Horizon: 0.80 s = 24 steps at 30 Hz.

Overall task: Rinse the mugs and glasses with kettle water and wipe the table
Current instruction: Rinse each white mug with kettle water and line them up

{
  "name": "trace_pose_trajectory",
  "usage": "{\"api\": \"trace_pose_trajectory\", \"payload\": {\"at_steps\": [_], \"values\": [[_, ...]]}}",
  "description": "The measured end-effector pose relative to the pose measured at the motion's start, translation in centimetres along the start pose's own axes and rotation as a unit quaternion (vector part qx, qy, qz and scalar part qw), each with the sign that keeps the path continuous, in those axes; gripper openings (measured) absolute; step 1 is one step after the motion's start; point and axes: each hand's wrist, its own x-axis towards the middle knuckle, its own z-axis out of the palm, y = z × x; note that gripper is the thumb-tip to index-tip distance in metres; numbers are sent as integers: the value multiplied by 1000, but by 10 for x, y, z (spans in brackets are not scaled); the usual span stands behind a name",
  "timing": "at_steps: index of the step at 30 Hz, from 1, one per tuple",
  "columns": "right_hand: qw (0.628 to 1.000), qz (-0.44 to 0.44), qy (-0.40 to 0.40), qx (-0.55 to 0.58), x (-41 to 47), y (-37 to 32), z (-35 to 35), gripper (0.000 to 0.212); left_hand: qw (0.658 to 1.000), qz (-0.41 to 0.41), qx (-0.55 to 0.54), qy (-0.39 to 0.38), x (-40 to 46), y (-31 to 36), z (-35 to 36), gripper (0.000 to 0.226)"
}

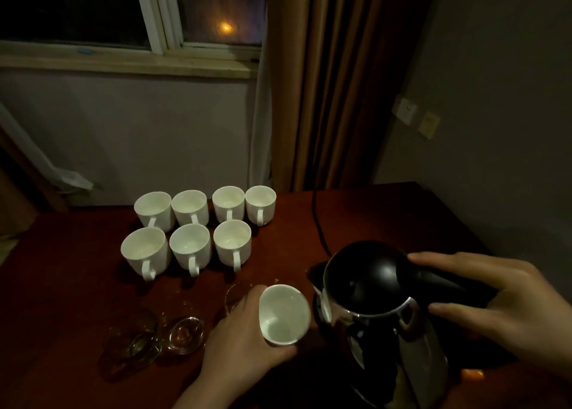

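1. Mug, the white one being dealt with, sits in the left hand, whose fingers and thumb wrap round its side; it is tipped, mouth towards the kettle, just beside the spout
2. The right hand is at the kettle's black handle, fingers spread long over and under it rather than clenched; whether it truly grips I cannot tell. With so loose a hold, I'd worry the kettle could swing or slip once tilted
3. The mug leans so far that, to my eye, water poured in could run straight out over the holding fingers; if it is hot, that means a scald and perhaps a dropped mug
4. The glasses stand close by the left wrist on the dark table, hard to make out in this dim light; an elbow could easily knock one
5. Further back, seven white mugs wait upright in two rows, well apart from the pouring
6. The kettle's cord trails off the table's far edge by the curtain; a tug on it could drag at the kettle
7. No brand, label or writing can be read anywhere, not on the kettle nor on the wall sockets
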Motion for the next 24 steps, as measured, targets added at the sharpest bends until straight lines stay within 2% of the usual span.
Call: {"api": "trace_pose_trajectory", "payload": {"at_steps": [5, 10, 24], "values": [[998, -10, -45, -42, -4, -14, 2, 54, 1000, 4, -16, 5, -6, 2, -2, 71], [993, -16, -93, -72, -5, -16, 6, 57, 1000, 10, -20, -14, -13, 7, -1, 65], [977, -39, -176, -110, 16, -16, 6, 61, 1000, 21, -1, -14, -21, 2, -4, 68]]}}
